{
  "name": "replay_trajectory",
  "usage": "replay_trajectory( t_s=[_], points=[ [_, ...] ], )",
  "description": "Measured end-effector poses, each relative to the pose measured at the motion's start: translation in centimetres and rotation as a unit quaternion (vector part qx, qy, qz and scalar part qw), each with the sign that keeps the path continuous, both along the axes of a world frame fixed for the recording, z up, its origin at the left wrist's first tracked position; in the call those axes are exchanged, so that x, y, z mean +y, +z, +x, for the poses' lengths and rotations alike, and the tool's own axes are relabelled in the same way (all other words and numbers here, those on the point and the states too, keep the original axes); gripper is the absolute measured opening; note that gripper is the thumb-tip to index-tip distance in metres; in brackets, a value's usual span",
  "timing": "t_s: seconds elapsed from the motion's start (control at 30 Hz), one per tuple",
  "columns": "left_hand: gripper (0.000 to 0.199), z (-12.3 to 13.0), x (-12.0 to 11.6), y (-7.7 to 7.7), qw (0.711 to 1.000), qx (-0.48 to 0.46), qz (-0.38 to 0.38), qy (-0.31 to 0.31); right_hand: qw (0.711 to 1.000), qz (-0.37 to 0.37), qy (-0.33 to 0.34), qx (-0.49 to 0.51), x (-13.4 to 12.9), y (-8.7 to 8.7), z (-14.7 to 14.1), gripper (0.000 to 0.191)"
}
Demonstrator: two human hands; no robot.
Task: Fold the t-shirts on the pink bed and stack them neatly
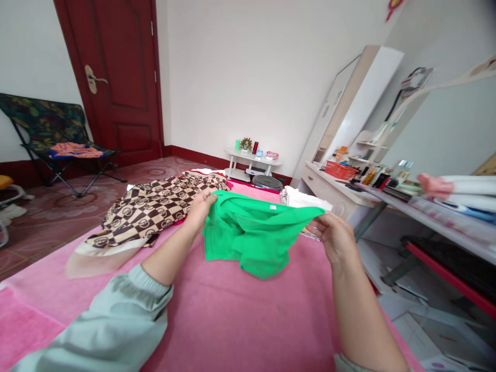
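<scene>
A bright green garment [251, 232] hangs stretched between my two hands above the bed. A small white label shows near its top edge; whether it is a top or shorts I cannot tell. My left hand [200, 209] pinches its upper left corner between thumb and fingers. At the opposite upper corner, my right hand [333, 232] grips the cloth with bent fingers. The lower part sags in loose folds over the pink bedcover [248, 320]. Beyond my left hand lies a brown-and-cream checkered cloth [151, 206]. White folded cloth [306, 199] rests behind my right hand.
A folding chair [50, 121] with orange and blue clothing stands by the red door [116, 77]. A low white table [253, 156] holds small items at the wall. On the right are a dresser [333, 183] with a red basket [340, 170] and a metal-legged table [434, 217].
</scene>
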State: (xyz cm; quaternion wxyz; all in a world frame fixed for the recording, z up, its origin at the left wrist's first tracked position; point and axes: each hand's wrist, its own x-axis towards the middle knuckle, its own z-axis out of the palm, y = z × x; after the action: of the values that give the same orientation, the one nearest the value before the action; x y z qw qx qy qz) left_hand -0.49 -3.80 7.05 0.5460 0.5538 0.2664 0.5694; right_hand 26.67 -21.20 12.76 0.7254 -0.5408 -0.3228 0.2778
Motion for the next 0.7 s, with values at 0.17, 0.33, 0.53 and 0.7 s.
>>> replay_trajectory(
  t_s=[0.17, 0.33, 0.53, 0.7],
  points=[
    [0.020, 0.0, -0.4, 0.9, 0.974, -0.060, -0.175, -0.132, 0.993, 0.053, -0.024, 0.106, 1.4, -2.2, 1.3, 0.015],
    [0.016, 0.0, 0.6, -0.7, 0.963, -0.053, -0.238, -0.116, 0.997, -0.049, -0.028, 0.046, 2.9, -5.0, 1.6, 0.026],
    [0.017, -0.2, 2.0, -3.0, 0.966, -0.051, -0.248, -0.060, 0.929, -0.209, 0.102, -0.289, 2.7, -6.6, -1.0, 0.033],
    [0.041, -0.6, 1.6, -2.4, 0.974, -0.027, -0.218, -0.058, 0.844, -0.304, 0.085, -0.433, 2.9, -8.0, -0.8, 0.022]
  ],
)
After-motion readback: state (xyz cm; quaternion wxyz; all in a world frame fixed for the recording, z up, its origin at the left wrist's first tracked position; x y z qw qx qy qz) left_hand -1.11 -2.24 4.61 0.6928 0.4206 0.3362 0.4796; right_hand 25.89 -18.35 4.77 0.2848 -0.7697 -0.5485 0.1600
